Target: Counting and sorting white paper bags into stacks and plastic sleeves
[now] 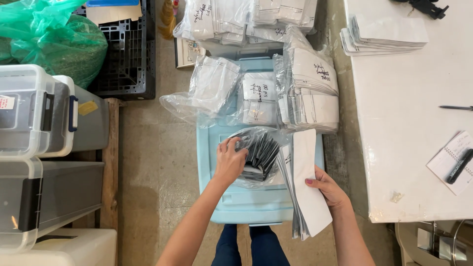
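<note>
My left hand (229,158) reaches into a clear plastic bag (256,157) of dark flat pouches, fingers closed on the top of the stack. My right hand (326,186) holds a stack of long white envelopes (305,182) by its lower right edge; the stack hangs off the lid's front. Both rest over a light blue bin lid (246,202).
Several clear bags of white envelopes (305,88) crowd the far half of the lid. A white table (404,123) on the right holds an envelope stack (384,34), a pen and a notepad (453,162). Grey storage boxes (44,148) stand left, with a green bag (54,39) and black crate (125,54) beyond.
</note>
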